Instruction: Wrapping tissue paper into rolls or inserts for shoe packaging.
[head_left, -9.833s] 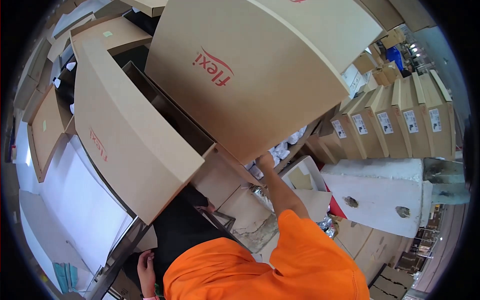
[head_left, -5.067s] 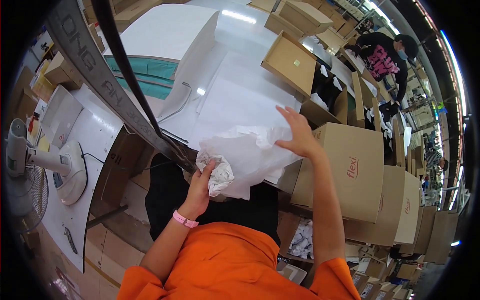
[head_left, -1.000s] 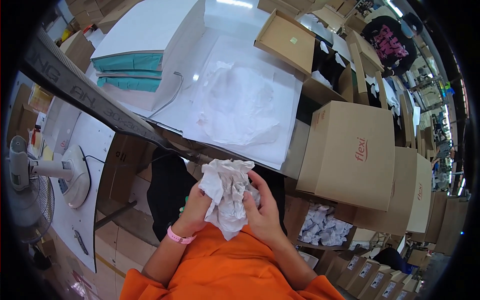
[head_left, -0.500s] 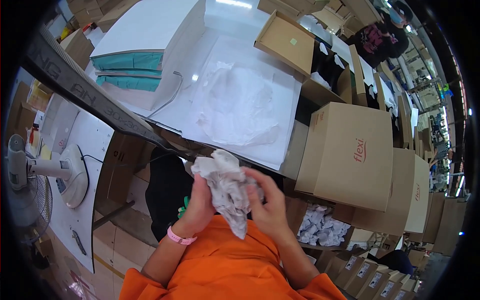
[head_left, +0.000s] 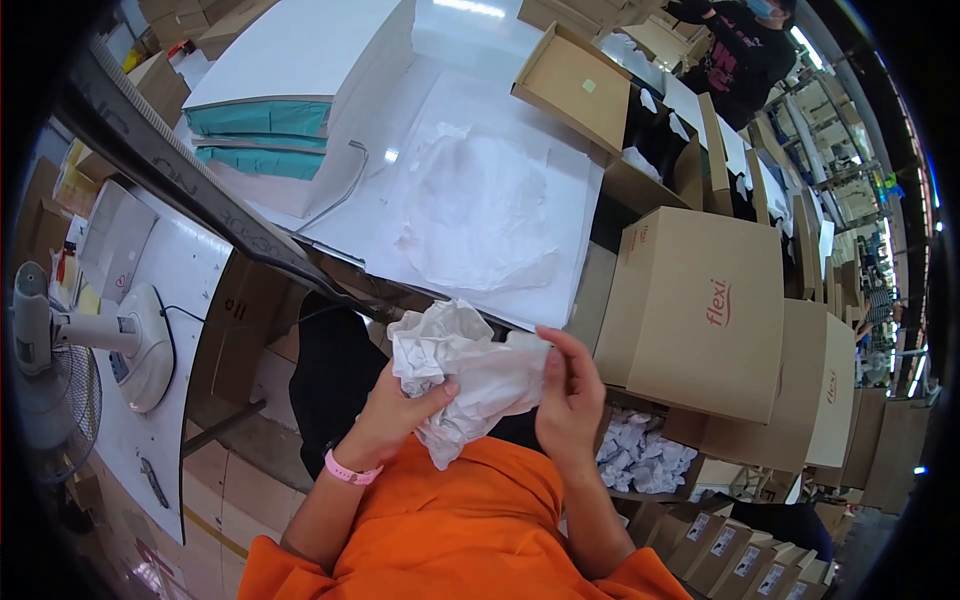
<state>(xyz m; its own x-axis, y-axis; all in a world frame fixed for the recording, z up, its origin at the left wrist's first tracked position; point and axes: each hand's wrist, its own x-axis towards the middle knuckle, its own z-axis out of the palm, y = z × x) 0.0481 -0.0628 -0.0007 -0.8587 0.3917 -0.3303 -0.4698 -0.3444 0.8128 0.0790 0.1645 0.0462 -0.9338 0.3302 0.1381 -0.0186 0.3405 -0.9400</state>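
Observation:
In front of my orange shirt I hold a crumpled sheet of white tissue paper point(head_left: 455, 370) between both hands. My left hand point(head_left: 400, 412), with a pink band on its wrist, grips the bunched left side, thumb lying across the paper. A flap of the sheet is pinched between the thumb and fingers of my right hand point(head_left: 570, 400) and drawn out to the right. Beyond my hands, on the table, lies a flat stack of wrinkled white tissue sheets point(head_left: 480, 210). Whether anything is wrapped inside the bundle is hidden.
Brown cartons point(head_left: 700, 310) stand on the right, above a box of crumpled paper balls point(head_left: 643, 455). Open shoe boxes point(head_left: 575, 85) line the back right, where another person point(head_left: 740, 55) stands. A dark pole point(head_left: 200, 185) slants across the left, near a white fan point(head_left: 140, 345).
My right hand has moved right, pulling a flap of the paper outward, so the bundle is spread wider. My left thumb now lies over the paper. The other person has shifted slightly.

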